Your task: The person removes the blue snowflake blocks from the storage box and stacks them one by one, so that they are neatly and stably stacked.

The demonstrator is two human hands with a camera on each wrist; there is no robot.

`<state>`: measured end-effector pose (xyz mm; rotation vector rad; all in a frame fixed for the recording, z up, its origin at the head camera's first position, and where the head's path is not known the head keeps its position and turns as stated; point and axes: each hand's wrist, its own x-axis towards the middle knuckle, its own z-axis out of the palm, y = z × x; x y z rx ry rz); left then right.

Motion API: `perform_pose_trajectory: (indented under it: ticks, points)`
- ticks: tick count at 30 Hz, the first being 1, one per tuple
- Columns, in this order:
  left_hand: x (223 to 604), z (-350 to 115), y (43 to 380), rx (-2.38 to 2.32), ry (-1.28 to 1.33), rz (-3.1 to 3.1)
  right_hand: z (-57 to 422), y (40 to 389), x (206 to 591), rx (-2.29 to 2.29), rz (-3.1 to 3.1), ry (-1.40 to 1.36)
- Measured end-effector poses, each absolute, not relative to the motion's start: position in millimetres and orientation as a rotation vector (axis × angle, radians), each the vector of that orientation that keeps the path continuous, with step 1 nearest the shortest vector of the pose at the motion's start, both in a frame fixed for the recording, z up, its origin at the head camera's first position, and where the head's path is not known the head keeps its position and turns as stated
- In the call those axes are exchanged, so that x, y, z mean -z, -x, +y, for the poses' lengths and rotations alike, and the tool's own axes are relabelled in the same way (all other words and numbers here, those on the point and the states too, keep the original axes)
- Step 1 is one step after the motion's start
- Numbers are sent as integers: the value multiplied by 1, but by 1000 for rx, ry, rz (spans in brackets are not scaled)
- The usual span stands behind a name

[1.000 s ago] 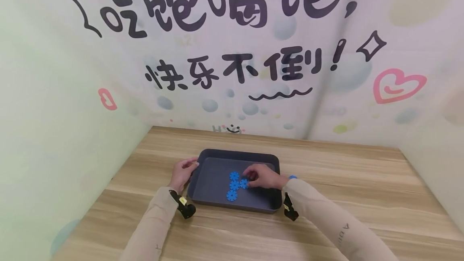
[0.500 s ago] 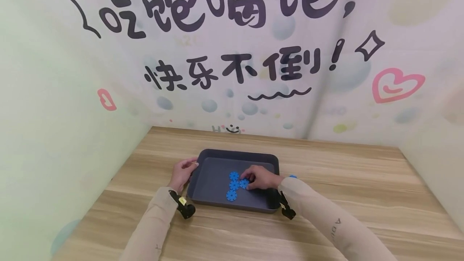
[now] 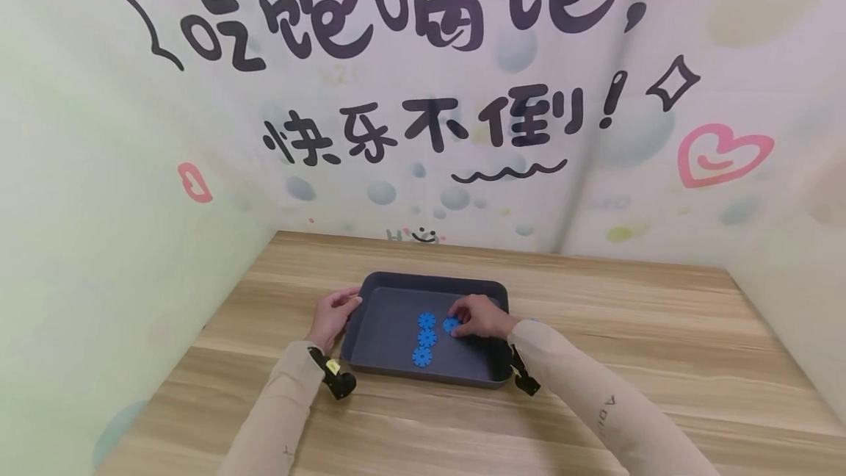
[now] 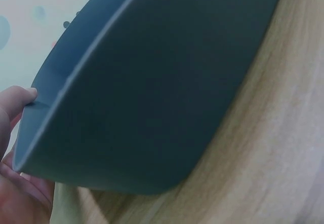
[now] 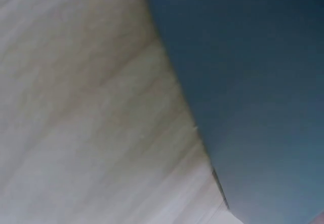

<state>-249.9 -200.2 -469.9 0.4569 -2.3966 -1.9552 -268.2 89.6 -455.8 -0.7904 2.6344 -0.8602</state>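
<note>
In the head view a dark tray (image 3: 390, 314) stands on the wooden table. My left hand (image 3: 332, 318) holds its left side, and the left wrist view shows the thumb (image 4: 23, 96) over the rim. Inside the tray, three blue notched discs form a column: a far disc (image 3: 426, 320), a middle disc (image 3: 427, 338) and a near disc (image 3: 422, 357). To their right, my right hand (image 3: 481, 316) pinches another blue notched disc (image 3: 450, 325), partly hidden by the fingers. The right wrist view shows the tray wall (image 5: 243, 102) but no clear part of the hand.
A bit of a blue piece (image 3: 534, 321) shows behind the right sleeve, outside the tray. The wooden table (image 3: 634, 314) extends around the tray. A printed cloth wall (image 3: 423, 204) rises behind it. Black camera mounts (image 3: 337, 379) sit on the wrists.
The disc in my right hand has come away from the middle disc of the column and moved slightly right and toward the far side. My left hand stays on the tray.
</note>
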Motion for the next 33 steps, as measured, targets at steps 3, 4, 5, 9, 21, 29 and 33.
perform_pose_trajectory:
  ticks: [3, 4, 5, 9, 21, 29, 33]
  points:
    - [469, -199, 250, 1946, -464, -2400, 91, 270, 456, 870, 2653, 753]
    - [469, -199, 250, 1944, -463, -2403, 91, 270, 456, 869, 2653, 755]
    - [469, -199, 250, 1941, -463, -2404, 92, 271, 456, 868, 2646, 762]
    - [470, -199, 250, 1947, -464, -2404, 96, 273, 454, 864, 2583, 807]
    - [471, -201, 250, 1945, -462, -2411, 97, 276, 454, 868, 2553, 871]
    - [470, -200, 249, 1942, -458, -2415, 97, 277, 456, 879, 2565, 827]
    - [470, -201, 249, 1949, -443, -2413, 97, 277, 457, 883, 2580, 813]
